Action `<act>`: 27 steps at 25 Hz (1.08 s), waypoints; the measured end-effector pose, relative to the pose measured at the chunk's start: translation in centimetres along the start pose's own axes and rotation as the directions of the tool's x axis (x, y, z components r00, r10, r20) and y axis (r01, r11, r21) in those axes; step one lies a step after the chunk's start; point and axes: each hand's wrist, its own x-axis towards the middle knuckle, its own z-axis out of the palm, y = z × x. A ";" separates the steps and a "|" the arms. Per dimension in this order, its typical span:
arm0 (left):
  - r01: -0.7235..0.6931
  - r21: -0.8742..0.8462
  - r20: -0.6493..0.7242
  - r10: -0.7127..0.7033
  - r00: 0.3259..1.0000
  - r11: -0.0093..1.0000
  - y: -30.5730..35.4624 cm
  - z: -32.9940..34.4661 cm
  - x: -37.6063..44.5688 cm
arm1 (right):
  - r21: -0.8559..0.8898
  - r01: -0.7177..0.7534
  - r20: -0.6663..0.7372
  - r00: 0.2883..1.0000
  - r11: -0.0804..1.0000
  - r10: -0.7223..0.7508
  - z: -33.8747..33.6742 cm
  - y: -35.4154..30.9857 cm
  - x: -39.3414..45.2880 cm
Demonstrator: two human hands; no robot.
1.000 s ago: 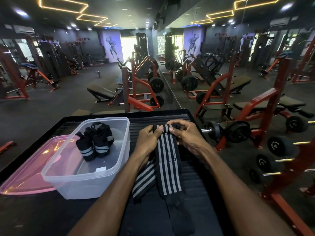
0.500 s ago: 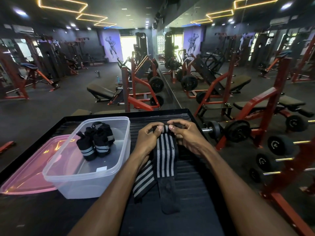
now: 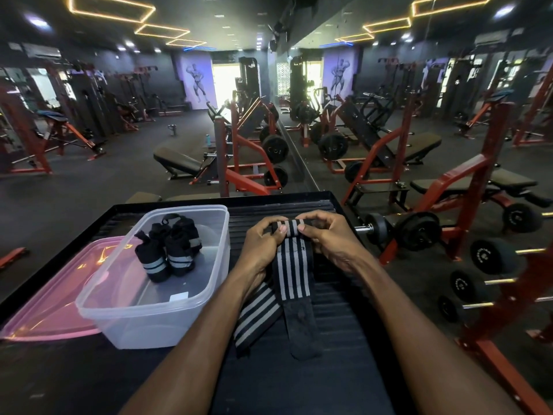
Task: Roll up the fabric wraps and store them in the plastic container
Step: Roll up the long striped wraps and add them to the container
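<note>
**Mid-roll on striped wrap, container already part filled**

Black ribbed table (image 3: 344, 369) fills the lower frame, gym floor and red machines behind, dumbbell rack (image 3: 490, 283) off the right edge. Pink lid (image 3: 45, 310) lies flat at the table's left, partly under the clear plastic container (image 3: 209, 283), which sits just left of the forearms. Inside the container, rolled wraps (image 3: 167, 253) stand bunched toward the far end; count looks like three or four, hard to tell.

Striped wrap (image 3: 294, 274) lies between the hands, far end wound into a small roll, loose tail running back toward the person and ending in a plain black tab. A second striped wrap (image 3: 257, 316) lies flat and angled under the left forearm, touching the first, not yet rolled.

Left hand (image 3: 263, 244) and right hand (image 3: 332, 238) both curled around the roll's ends, thumbs pinching it from the near side. Neither hand is free.

Risks, judged from this layout:
- Roll is still small and held only at its ends; uneven thumb pressure could make it cone out sideways.
- Slack grip between turns would let it loosen, and a fat roll may not stand beside the others.
- The tail overlaps the second wrap, so its tab may snag and drag that along.
- Left forearm is near the container wall; a wide elbow move could nudge it.
</note>
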 end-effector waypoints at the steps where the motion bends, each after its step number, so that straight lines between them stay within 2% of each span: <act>1: 0.029 -0.030 0.000 -0.029 1.000 0.999 0.0 0.1 0.0 | -0.012 0.023 -0.007 1.000 1.000 -0.023 0.0 0.0 0.0; 4: 0.076 -0.038 -0.021 -0.077 0.997 0.996 -0.2 0.3 0.2 | -0.011 0.066 0.004 0.998 0.998 -0.066 0.0 -0.2 -0.2; 9: -0.009 -0.019 -0.053 0.008 0.999 1.000 -0.1 0.1 0.1 | 0.129 -0.049 0.027 0.999 0.990 0.046 0.3 -0.2 -0.1; 13: 0.026 0.002 -0.046 -0.025 0.999 1.000 -0.3 0.3 0.3 | 0.126 -0.040 0.051 0.998 0.991 0.034 0.2 -0.2 -0.2; 16: 0.038 0.003 -0.071 -0.038 0.997 0.999 -0.2 0.3 0.4 | 0.227 -0.126 0.073 0.991 0.966 0.112 0.1 -0.3 0.1; 20: 0.048 0.009 -0.042 -0.047 0.998 0.999 -0.1 0.6 0.3 | 0.231 -0.075 0.065 0.996 0.970 0.062 0.3 0.0 -0.1; 27: -0.115 0.041 -0.079 0.118 0.990 0.993 0.1 0.4 -0.2 | 0.290 -0.115 0.073 0.993 0.950 0.097 0.3 -0.3 0.1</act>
